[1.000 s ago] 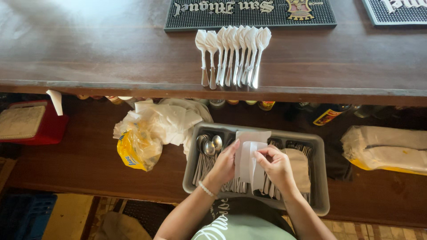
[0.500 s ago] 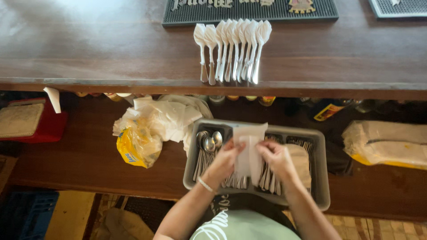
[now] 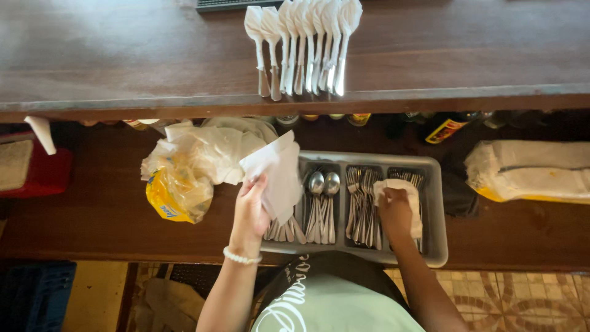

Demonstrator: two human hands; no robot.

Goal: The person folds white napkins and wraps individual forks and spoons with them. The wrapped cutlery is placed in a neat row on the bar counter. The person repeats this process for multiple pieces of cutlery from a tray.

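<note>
My left hand (image 3: 251,209) has lifted the white paper napkin (image 3: 276,175) away to the left, over the grey plastic cutlery tray (image 3: 433,203). My right hand (image 3: 394,212) now presses a second white napkin (image 3: 402,190) down among the forks. A crumpled yellow and clear plastic bag (image 3: 178,178) lies left. A yellow-edged white packet (image 3: 528,172) sits right, cut off. Bottles under the counter (image 3: 123,55) are mostly hidden.
</note>
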